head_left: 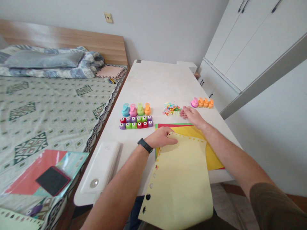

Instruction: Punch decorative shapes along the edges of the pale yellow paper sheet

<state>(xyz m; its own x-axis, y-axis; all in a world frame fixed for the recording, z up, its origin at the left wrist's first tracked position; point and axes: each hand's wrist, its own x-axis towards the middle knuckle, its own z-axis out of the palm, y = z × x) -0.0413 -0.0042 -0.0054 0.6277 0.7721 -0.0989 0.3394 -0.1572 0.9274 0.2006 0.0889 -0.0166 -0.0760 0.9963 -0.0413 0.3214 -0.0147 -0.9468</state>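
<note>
My left hand [162,136] grips the top left corner of a pale yellow sheet of paper [182,179], thumb on top. Punched shapes run along the sheet's left and top edges, and its lower end hangs past the table edge. Close to a small heap of colourful paper cut-outs [170,109], my right hand [192,116] has its fingers curled together; what they hold, if anything, is hidden. Under the pale sheet lies a stack of coloured paper with a yellow sheet [214,156] on top and red and green edges showing.
Left of the heap stand larger craft punches [136,110] and two rows of small punches [136,122]. More punches [202,103] are at the right. A white device [102,167] lies on the white table [163,80]. The bed [55,105] holds a dark phone-like object [53,180].
</note>
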